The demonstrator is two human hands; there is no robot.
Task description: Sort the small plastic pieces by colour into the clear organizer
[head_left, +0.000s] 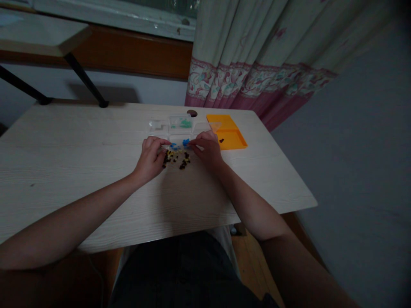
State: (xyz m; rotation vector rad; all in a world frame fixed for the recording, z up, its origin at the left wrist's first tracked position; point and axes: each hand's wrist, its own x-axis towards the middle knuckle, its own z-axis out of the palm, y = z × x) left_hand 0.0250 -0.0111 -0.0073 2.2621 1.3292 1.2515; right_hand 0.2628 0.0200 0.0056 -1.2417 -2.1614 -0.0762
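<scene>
Beads, small, mixed dark and yellow [176, 159]: lying loose on worktop [80, 171] betw. both hands, still unsorted. Clear compartment box [180, 128] sitting just behind pile; green bits [183, 124] resting in a far cell, blue pcs [180, 143] in near cell. Sorting looking partly done; loose pile remaining. L hand [151, 157] fingers pinching narrow at box edge; R hand [208, 147] fingers pinching near a blue pc, grip unclear. Orange tray [233, 139] lying just right of box w/ one dark bead [221, 140]. Curtain [257, 64] hanging behind. Nothing blocking hands.
</scene>
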